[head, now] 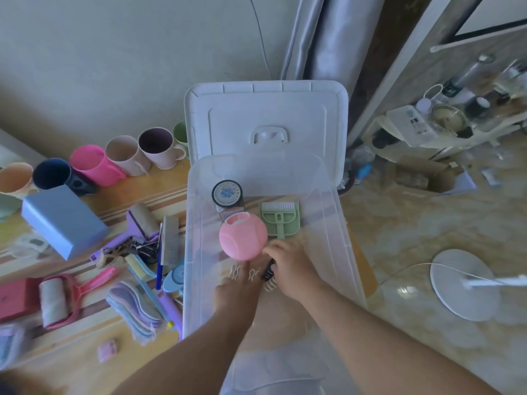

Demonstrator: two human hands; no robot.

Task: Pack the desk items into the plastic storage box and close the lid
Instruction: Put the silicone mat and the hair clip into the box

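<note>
Packing under way. Both hands are inside the storage box [339, 238], lid [266, 115] propped open beyond them. The right hand [291, 269] pinches a black clip [269, 269]; the left hand [238, 292] lies flat, fingers apart, just below the pink ball [243, 238]. Next, judged: release the clip, then reach left for the desk items.

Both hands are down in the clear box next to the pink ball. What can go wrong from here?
1. The round pink plastic container touches both hands and looks free to roll; a nudge could push it against the green plastic mini dustpan.
2. The right hand holds a small black comb-like clip, with pale hair clips loose by the left hand; small pieces may scatter.
3. The white plastic lid stands propped open behind the clear plastic storage box; it could drop.
</note>
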